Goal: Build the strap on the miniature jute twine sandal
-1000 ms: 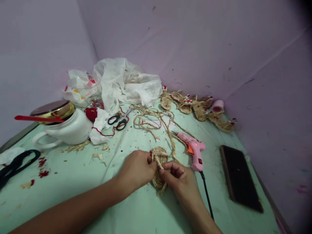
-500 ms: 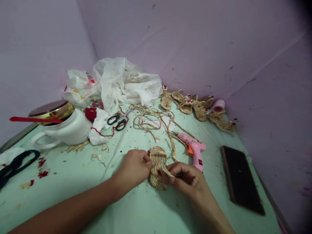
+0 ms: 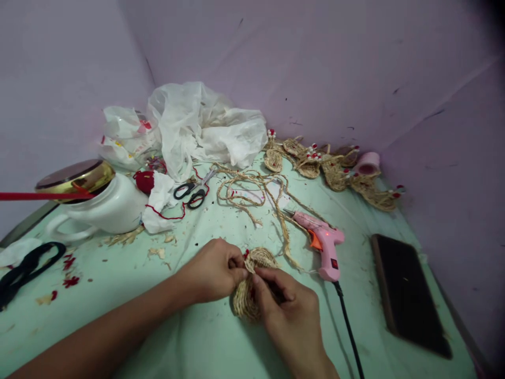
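Observation:
A small slipper-shaped piece of coiled straw rope (image 3: 246,304) lies between my hands, with a bit of red on its left edge. My left hand (image 3: 216,269) is closed, its thumb and finger pinching the piece's left side. My right hand (image 3: 290,305) is closed too, thumb and forefinger pinching the braided strap across the middle of the piece. My fingers hide much of its centre. To the right rests a pink glue gun (image 3: 321,239) with its red light on. Behind the piece, loose braided rope (image 3: 252,197) lies in loops.
Black-handled scissors (image 3: 195,192), a red yarn ball (image 3: 144,181) and a white teapot-like vessel (image 3: 110,208) stand left. Crumpled plastic bags (image 3: 209,126) lie at the back. Finished-looking straw slippers (image 3: 335,173) line the wall. A dark phone (image 3: 410,295) lies right; the glue gun's cord (image 3: 349,326) runs toward me.
My right hand has moved left across the piece, bringing the strap end over toward my left fingers. The piece has turned slightly. The whole view has shifted a little.

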Tool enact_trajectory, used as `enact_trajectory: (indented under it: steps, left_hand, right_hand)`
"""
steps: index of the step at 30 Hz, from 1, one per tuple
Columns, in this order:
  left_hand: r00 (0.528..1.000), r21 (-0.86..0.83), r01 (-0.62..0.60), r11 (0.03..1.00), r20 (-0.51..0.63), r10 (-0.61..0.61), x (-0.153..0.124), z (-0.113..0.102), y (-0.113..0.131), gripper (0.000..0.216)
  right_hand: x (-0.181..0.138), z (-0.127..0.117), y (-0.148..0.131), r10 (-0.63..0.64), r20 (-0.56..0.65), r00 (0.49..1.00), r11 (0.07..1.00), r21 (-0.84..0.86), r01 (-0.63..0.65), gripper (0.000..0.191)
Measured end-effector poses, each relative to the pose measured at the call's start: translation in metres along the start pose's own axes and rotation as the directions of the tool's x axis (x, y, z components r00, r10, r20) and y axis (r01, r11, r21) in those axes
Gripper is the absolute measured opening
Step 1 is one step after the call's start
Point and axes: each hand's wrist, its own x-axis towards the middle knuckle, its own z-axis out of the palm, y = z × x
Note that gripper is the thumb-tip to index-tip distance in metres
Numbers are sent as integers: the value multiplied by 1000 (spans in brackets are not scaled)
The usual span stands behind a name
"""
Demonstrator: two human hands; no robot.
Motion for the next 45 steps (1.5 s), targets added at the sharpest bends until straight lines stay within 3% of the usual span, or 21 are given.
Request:
enact_trajectory:
  steps: [7,11,16,19,25,31,35,41,45]
  left_hand:
    - [1000,-30,8,1000,-15,-8,0,2,-4,13]
    - [997,-140,63,988,-34,-69,-1,4,-4,9]
    - [972,-426,236,874,127,-200,2,2,-2,3]
    - [956,-505,292,813,186,-228,4,0,0,7]
    - [965,-525,254,812,194,-176,2,-4,2,8]
    - [970,-519,234,822,181,-162,2,-6,2,8]
    - [962,-562,249,789,237,-135,4,-9,2,9]
    - [941,-577,339,743,224,-255,4,-6,5,9]
    - [954,-576,298,762,201,-221,1,-4,4,11]
  right_hand:
    - [0,5,0,-103,-17,995,990,-103,101,14]
    - [1,8,2,-162,-29,986,971,-180,154,12]
    - [1,10,3,-168,18,986,964,-206,168,12]
    - [1,10,3,-156,28,987,970,-184,158,12]
    - [2,10,2,-130,25,991,985,-111,132,11]
    - [1,10,2,-196,15,980,972,-126,196,13]
    - [3,11,1,-112,-1,994,983,-145,111,14]
    - [5,15,-1,137,-4,991,984,-117,-137,13]
    - [1,12,0,42,45,998,994,-102,-37,15]
